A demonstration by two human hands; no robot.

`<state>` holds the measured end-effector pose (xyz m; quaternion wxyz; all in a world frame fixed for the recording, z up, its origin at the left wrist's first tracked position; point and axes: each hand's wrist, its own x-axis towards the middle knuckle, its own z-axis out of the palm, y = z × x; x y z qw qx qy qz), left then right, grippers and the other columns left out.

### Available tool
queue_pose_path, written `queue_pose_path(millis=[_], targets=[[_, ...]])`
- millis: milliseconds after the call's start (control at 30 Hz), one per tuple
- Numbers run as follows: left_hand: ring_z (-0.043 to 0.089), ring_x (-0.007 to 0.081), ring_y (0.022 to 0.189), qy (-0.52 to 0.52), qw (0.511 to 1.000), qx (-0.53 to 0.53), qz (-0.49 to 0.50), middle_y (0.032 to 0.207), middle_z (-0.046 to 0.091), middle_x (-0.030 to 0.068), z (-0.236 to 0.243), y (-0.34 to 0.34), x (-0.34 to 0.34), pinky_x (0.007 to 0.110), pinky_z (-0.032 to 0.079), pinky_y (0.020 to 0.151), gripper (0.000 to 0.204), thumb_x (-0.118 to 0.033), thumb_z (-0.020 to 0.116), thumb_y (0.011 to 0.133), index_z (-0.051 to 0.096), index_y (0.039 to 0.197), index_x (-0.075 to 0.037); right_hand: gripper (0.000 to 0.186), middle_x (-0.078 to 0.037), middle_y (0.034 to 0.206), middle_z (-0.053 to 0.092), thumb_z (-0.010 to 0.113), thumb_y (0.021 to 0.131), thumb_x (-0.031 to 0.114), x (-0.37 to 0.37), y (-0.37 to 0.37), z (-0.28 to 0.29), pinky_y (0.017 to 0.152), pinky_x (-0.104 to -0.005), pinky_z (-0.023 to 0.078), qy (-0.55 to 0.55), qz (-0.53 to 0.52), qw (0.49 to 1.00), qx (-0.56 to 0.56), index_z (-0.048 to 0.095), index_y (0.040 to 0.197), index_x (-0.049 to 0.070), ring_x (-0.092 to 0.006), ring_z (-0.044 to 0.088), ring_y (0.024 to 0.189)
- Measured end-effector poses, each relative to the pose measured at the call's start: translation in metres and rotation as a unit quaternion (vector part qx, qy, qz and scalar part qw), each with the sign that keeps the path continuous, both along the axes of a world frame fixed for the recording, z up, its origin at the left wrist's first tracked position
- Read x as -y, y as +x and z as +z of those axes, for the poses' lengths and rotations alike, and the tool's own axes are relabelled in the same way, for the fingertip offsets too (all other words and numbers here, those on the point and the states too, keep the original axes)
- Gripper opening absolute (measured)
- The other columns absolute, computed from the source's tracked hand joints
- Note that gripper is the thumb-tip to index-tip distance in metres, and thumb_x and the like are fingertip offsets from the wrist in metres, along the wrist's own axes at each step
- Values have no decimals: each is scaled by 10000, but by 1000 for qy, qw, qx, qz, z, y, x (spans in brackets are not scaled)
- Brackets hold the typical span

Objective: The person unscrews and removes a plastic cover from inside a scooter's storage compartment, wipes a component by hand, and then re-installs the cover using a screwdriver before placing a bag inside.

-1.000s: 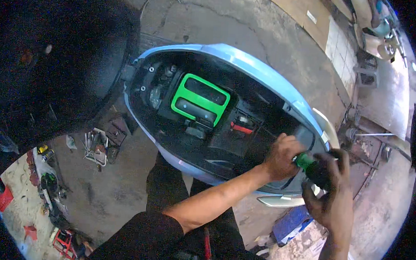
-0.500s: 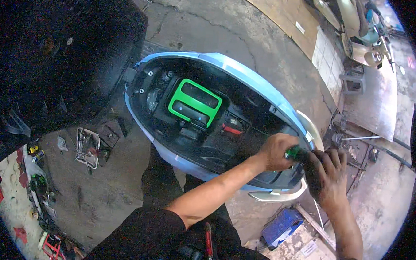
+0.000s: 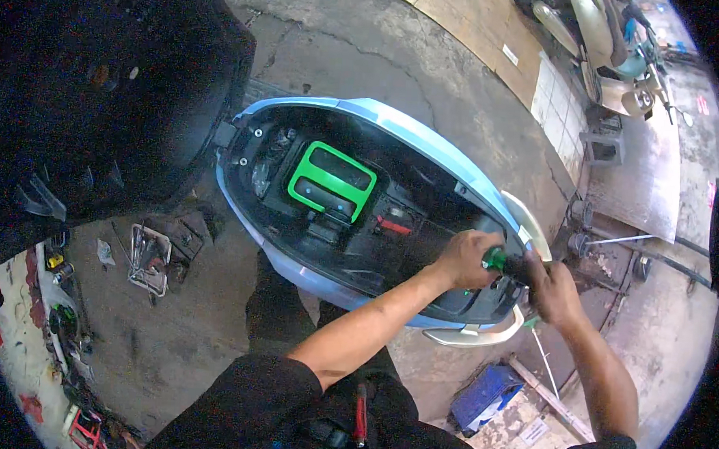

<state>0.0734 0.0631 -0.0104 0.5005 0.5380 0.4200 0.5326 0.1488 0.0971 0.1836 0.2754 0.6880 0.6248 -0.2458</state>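
Note:
Both hands work over the rear end of the open storage well of a light-blue scooter. My left hand is closed around a small green piece, whose kind I cannot make out. My right hand is closed on a dark, blocky piece right beside the green one; its fingers partly cover it. Whether the two pieces are joined is hidden. Inside the well, away from my hands, sits a dark block with a bright green frame. A red part lies between that block and my left hand.
The raised black seat fills the upper left. Pale grab rails flank the scooter's rear. A blue box stands on the floor at lower right. Tools lie in a metal tray at left. Another scooter stands at upper right.
My right hand has dropped slightly, and its fingers have curled in closer around the dark piece. My left hand has shifted a little left with the green piece.

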Motion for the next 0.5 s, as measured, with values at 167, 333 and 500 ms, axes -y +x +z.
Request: queue_pose_path(millis=[167, 333, 500], targets=[[602, 364, 749, 16, 999, 28, -24, 757, 604, 148, -7, -1, -4, 443, 486, 643, 319, -226, 694, 562, 572, 821, -85, 466, -232, 982, 623, 587, 841, 331, 11, 0, 12, 820, -480, 439, 119, 361, 925, 15, 506, 1189, 33, -395, 595, 883], [601, 381, 722, 8, 1000, 0, -16, 702, 600, 181, 1, -5, -3, 454, 472, 629, 224, -252, 657, 606, 578, 728, -82, 385, -132, 766, 600, 599, 811, 251, -11, -4, 8, 839, -468, 376, -96, -153, 983, -29, 543, 1107, 9, -323, 560, 752], [599, 381, 713, -23, 999, -8, -33, 698, 598, 180, 0, -9, -8, 454, 467, 620, 225, -259, 657, 599, 575, 706, -79, 293, -254, 794, 574, 553, 866, 240, -2, -11, 19, 647, -479, 466, 195, 529, 823, -69, 619, 868, -45, -415, 581, 646]])
